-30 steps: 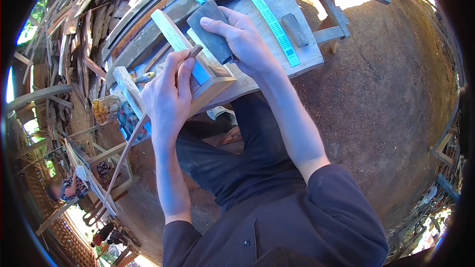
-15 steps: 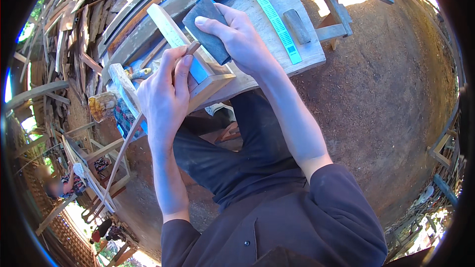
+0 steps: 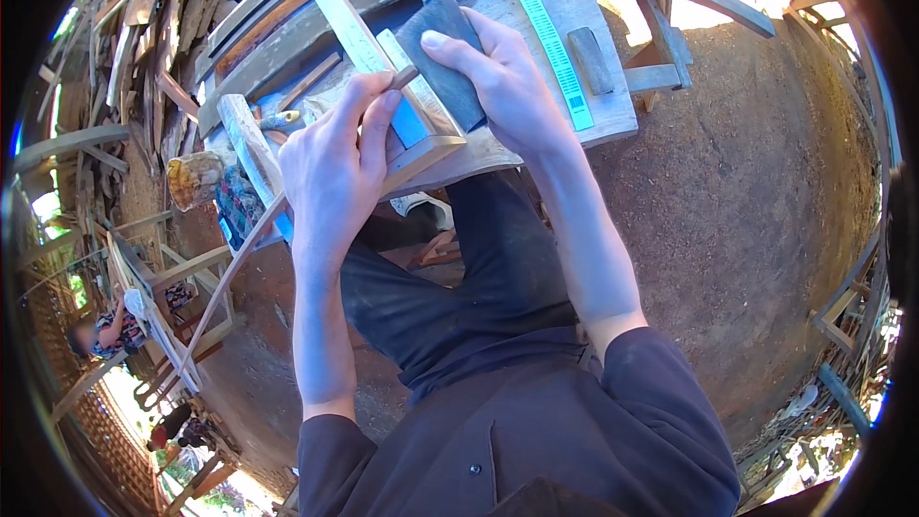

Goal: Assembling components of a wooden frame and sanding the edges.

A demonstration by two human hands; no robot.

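My left hand (image 3: 343,163) pinches a long thin wooden strip (image 3: 235,273) between thumb and fingers. The strip's short end sticks out past my fingertips, and its long part runs down to the lower left. In my right hand (image 3: 507,77) is a flat dark grey rectangular block (image 3: 446,48), gripped with the thumb on its upper face. Between the hands, a narrow wooden assembly of pale boards (image 3: 356,33) with an end crosspiece (image 3: 421,165) rests on the workbench (image 3: 608,120). The strip's tip is over this assembly, close to the grey block; whether they touch I cannot tell.
A long pale turquoise ruler (image 3: 541,33) and a small worn wooden block (image 3: 591,61) lie on the bench's right side. A yellowish-handled tool (image 3: 278,121) lies at left. Scrap wood (image 3: 144,67) is heaped at far left. Another person (image 3: 113,330) is in the left background.
My right hand and the grey block have moved right relative to the bench. My left hand has shifted slightly right with the strip still pinched. The view has also shifted a little.
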